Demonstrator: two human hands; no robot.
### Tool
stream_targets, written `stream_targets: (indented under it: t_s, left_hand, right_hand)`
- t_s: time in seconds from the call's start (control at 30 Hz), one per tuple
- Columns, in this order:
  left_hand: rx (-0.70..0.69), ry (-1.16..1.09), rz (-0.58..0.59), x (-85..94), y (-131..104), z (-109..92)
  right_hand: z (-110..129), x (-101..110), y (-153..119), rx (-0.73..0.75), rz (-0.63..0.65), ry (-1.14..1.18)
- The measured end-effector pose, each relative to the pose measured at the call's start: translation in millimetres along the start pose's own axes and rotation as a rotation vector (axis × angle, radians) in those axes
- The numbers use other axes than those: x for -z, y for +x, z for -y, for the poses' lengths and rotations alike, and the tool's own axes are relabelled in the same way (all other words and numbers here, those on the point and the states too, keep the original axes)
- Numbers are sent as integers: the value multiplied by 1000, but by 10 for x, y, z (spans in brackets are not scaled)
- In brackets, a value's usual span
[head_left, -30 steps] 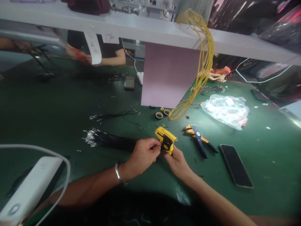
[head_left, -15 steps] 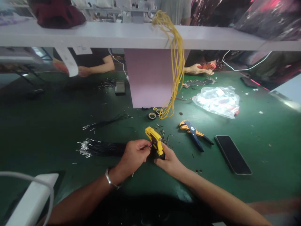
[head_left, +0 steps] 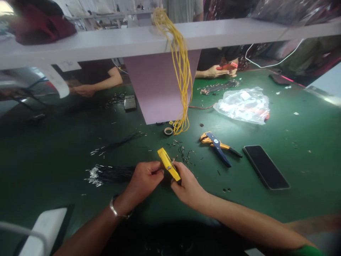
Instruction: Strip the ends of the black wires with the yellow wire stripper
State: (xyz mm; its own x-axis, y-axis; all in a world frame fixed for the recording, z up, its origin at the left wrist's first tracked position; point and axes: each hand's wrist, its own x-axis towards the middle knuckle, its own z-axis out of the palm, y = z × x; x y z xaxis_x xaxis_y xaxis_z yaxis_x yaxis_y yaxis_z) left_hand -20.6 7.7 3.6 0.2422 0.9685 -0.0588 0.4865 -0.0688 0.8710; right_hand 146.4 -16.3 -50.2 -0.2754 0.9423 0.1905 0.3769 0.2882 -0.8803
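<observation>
My right hand (head_left: 189, 185) is wrapped around a yellow wire stripper (head_left: 169, 164), which tilts with its head up and to the left. Just left of the tool, my left hand (head_left: 147, 179) pinches thumb and fingers together. A thin black wire between those fingertips shows only faintly. Beside and behind the left hand lies a bundle of black wires (head_left: 114, 174) with bright metal ends, partly covered by the hand. Small dark wire offcuts (head_left: 183, 153) are scattered beyond the stripper.
An orange and blue wire stripper (head_left: 217, 144) and a phone (head_left: 265, 167) lie to the right. Yellow wires (head_left: 183, 85) hang from the shelf (head_left: 106, 42) by a tape roll (head_left: 168, 131). A plastic bag (head_left: 243, 105) lies behind. Two co-workers' hands (head_left: 86, 90) (head_left: 215, 72) are across the table.
The yellow wire stripper has turned in my right hand, its narrow edge now facing up. My left hand has drawn slightly left of the tool. The whole view has shifted and tilted.
</observation>
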Motion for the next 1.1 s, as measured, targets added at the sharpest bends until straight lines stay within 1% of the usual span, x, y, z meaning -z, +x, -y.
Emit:
stream_targets:
  t_s: [0.1, 0.23, 0.5, 0.77, 0.93, 1.1]
  left_hand:
    - [16, -24, 28, -2, 8, -10]
    - [33, -37, 36, 1, 23, -39]
    - [51, -107, 66, -22, 23, -19]
    - [73, -74, 69, -8, 52, -56]
    - [76, -127, 82, -21, 63, 8]
    - [85, -60, 47, -39, 59, 89]
  right_hand:
    - [-18, -3, -4, 5, -19, -21]
    - [-25, -10, -2, 1, -37, -25]
    - [-32, -32, 31, -55, -49, -31]
    - [-17, -24, 73, -100, -68, -45]
    - [2, -21, 83, -110, -84, -52]
    - [-2, -19, 90, -140, -105, -21]
